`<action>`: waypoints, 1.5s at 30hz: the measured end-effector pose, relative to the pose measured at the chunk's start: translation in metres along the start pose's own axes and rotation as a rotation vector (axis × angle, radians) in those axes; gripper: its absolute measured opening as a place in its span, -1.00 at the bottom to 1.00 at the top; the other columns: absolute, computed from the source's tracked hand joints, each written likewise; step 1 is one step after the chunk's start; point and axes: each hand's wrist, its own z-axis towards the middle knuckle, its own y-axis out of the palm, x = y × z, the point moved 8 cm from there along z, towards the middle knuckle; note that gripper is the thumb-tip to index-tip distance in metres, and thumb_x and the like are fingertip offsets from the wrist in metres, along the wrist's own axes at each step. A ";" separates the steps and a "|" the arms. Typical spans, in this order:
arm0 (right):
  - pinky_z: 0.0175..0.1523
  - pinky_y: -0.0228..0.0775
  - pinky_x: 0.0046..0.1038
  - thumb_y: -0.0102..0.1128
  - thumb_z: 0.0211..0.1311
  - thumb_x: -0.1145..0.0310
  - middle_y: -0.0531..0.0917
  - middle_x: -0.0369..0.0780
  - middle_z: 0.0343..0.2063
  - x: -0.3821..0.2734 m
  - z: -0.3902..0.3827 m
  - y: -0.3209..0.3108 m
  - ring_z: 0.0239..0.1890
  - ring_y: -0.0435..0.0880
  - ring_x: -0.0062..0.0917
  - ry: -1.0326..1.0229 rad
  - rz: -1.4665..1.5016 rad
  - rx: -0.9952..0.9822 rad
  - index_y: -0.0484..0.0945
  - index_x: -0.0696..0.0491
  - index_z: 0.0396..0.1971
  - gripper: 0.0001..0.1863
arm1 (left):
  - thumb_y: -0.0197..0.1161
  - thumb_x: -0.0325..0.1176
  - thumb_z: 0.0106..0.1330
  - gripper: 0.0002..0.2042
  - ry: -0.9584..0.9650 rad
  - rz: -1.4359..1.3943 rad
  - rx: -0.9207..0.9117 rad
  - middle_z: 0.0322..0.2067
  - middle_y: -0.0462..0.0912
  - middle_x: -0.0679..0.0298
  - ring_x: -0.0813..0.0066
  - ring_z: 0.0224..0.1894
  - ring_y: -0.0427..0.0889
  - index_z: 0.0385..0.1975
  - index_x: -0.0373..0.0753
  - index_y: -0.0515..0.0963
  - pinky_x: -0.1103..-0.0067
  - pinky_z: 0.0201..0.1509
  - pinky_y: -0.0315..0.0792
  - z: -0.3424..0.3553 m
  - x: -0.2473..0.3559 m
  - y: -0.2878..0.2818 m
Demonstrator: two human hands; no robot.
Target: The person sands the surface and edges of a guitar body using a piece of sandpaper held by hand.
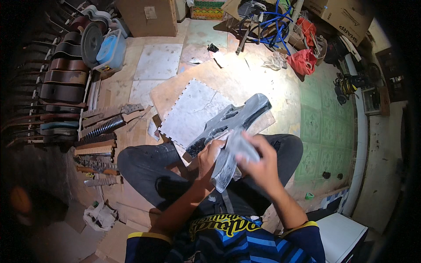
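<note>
**Desk:** What am I looking at from the head view?

**Operator:** I see a seated person working a grey, unfinished guitar body [228, 127] across the lap. The left hand [209, 154] is clamped on the body's lower edge. The right hand [258, 160] presses a pale, crumpled sheet [239, 144] flat against it, fingers closed over it.

**Desk:** Risks?

**Operator:** In my judgement the guitar body could tip off the knees, since its far end hangs out over the grey floor mat [190, 115]; a slack left grip would cause that.

**Desk:** Containers?

**Operator:** Far left of the guitar body, a blue tub [112, 50] holds a round blue lid. Beyond the guitar body to the right, a red bag [302, 60]; contents hidden.
</note>
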 end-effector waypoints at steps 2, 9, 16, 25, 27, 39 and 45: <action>0.12 0.45 -0.38 0.52 0.12 0.37 0.65 -0.10 -0.10 -0.001 0.010 -0.008 -0.02 0.65 -0.38 0.091 0.047 0.082 0.59 0.19 0.12 -0.46 | 0.43 -0.42 0.18 -0.68 0.066 0.016 0.016 -0.21 0.73 -0.06 -0.01 -0.15 0.77 -0.08 -0.26 0.54 0.33 -0.09 0.61 0.003 0.009 0.000; 0.06 0.47 -0.41 0.52 0.12 0.35 0.63 -0.09 -0.17 0.013 0.020 -0.005 -0.09 0.64 -0.42 0.005 -0.016 0.139 0.63 0.17 0.08 -0.49 | 0.44 -0.36 0.25 -0.70 0.009 -0.030 0.043 -0.24 0.74 0.06 0.18 -0.17 0.79 -0.07 -0.24 0.56 0.37 -0.08 0.62 0.009 0.017 -0.006; 0.09 0.47 -0.32 0.53 0.07 0.38 0.62 -0.08 -0.15 0.021 0.026 -0.010 -0.07 0.63 -0.27 -0.249 -0.249 0.164 0.63 0.15 0.07 -0.48 | 0.48 -0.51 0.20 -0.66 0.152 -0.056 0.085 -0.26 0.75 0.09 0.42 -0.25 0.79 -0.06 -0.28 0.55 0.53 -0.19 0.64 0.008 0.019 -0.009; 0.09 0.42 -0.18 0.50 0.04 0.40 0.60 -0.03 -0.17 0.037 0.037 -0.027 -0.03 0.56 -0.13 -0.423 -0.552 0.333 0.62 0.02 0.13 -0.44 | 0.60 -0.38 0.08 -0.52 0.123 -0.079 0.117 -0.23 0.77 0.02 0.30 -0.17 0.81 -0.06 -0.31 0.49 0.47 -0.08 0.64 0.020 0.006 -0.011; 0.06 0.41 -0.17 0.49 0.06 0.40 0.62 -0.03 -0.14 0.058 0.066 -0.063 -0.05 0.57 -0.13 -0.251 -0.438 0.423 0.60 0.07 0.13 -0.44 | 0.58 -0.42 0.11 -0.51 0.142 0.026 0.056 -0.24 0.73 0.10 0.44 -0.20 0.76 -0.03 -0.32 0.44 0.54 -0.10 0.60 0.019 0.004 -0.006; 0.12 0.40 -0.17 0.43 0.04 0.47 0.64 -0.01 -0.15 0.026 0.051 -0.026 -0.05 0.58 -0.13 -0.294 -0.488 0.301 0.62 0.09 0.12 -0.46 | 0.62 -0.33 0.07 -0.51 0.109 -0.030 0.108 -0.27 0.78 0.05 0.29 -0.22 0.82 -0.08 -0.30 0.50 0.44 -0.13 0.65 0.026 0.005 -0.014; 0.09 0.42 -0.18 0.44 0.08 0.43 0.65 0.03 -0.10 0.052 0.089 -0.067 -0.05 0.59 -0.12 -0.196 -0.521 0.445 0.59 0.14 0.14 -0.45 | 0.58 -0.42 0.12 -0.50 0.188 0.179 0.077 -0.25 0.75 0.11 0.52 -0.23 0.75 -0.04 -0.31 0.41 0.56 -0.13 0.61 0.034 0.037 -0.015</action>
